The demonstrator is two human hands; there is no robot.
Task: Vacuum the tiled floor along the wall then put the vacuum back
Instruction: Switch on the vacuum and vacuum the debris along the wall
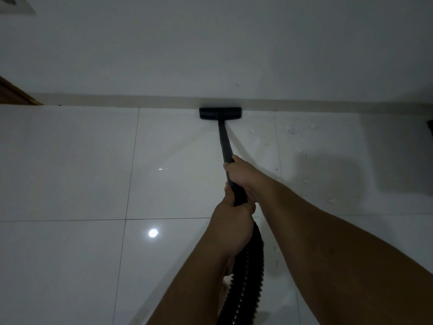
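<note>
The vacuum head (220, 113) sits on the tiled floor (70, 160), touching the wall (210, 55) behind it. Its wand (225, 141) runs back to the right hand (241, 174), with the left hand (234, 221) just behind. The hose (248, 266) trails nearer. What may be debris (293, 132) lies right of the head.

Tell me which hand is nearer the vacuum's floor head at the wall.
Right. The right hand grips the wand higher up, closer to the floor head. The left hand grips farther back, by the ribbed hose.
</note>
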